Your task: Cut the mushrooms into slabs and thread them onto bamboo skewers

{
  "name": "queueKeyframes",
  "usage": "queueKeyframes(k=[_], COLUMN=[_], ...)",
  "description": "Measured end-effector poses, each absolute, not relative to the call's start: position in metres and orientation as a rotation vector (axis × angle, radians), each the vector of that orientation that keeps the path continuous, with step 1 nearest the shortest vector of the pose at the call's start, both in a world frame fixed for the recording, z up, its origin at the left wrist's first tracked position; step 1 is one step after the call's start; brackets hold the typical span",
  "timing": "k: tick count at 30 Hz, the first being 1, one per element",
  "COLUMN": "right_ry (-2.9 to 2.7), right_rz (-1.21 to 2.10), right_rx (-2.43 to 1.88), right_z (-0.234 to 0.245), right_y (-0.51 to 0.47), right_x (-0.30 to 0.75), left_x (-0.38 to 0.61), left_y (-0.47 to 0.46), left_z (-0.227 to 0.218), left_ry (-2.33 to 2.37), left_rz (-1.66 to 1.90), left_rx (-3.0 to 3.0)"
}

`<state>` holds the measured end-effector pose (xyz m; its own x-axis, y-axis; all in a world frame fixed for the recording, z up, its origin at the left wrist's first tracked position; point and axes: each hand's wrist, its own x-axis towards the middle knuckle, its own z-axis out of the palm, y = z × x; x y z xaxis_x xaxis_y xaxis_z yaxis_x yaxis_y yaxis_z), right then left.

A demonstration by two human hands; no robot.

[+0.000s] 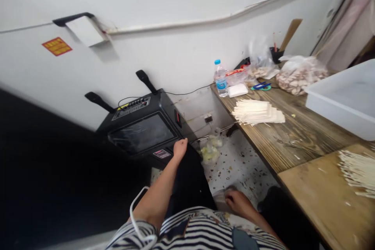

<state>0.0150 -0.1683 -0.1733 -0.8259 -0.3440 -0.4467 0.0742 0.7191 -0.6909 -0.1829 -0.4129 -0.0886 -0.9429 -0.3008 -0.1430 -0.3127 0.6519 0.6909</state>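
My left hand point(180, 148) reaches forward, its fingers closed, above my dark-clothed leg point(190, 175) and in front of a black karaoke speaker point(143, 133). What is inside those fingers, if anything, is hidden. Low beside my right thigh, my right hand point(236, 202) is curled closed. Pale, see-through material point(221, 198), perhaps a plastic bag, lies right by its fingers; I cannot tell whether they grip it. Two microphones point(146, 81) stick up from the speaker's top.
On the wooden table point(269, 140) at right lie stacked pale sticks point(258, 112), a water bottle point(220, 79), a white packet point(238, 90), scissors point(261, 86), a filled plastic bag point(301, 74) and a white tub point(345, 97). More sticks point(359, 174) lie on a board point(319, 191). Bags point(210, 151) sit on the floor.
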Motion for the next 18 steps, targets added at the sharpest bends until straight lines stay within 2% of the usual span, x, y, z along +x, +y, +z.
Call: queueKeyframes(k=[5,12,15,18], right_ry=[2.357,2.422,2.502,2.585], right_rz=[-0.739,-0.532,-0.575,-0.692], right_rx=[-0.206,-0.077,0.032,0.177], right_z=[-0.185,-0.206,-0.240,-0.296], right_y=[-0.201,-0.221,-0.215,-0.211], right_x=[-0.020,-0.189,-0.282,-0.360], left_x=[-0.153,-0.138,-0.144,-0.144], left_y=[-0.455,-0.471,-0.476,-0.487], left_z=[-0.135,-0.186,-0.199,-0.212], left_ry=[2.683,2.580,2.616,2.641], left_rz=[0.715,0.602,0.610,0.562], left_rx=[-0.292,-0.181,-0.235,-0.323])
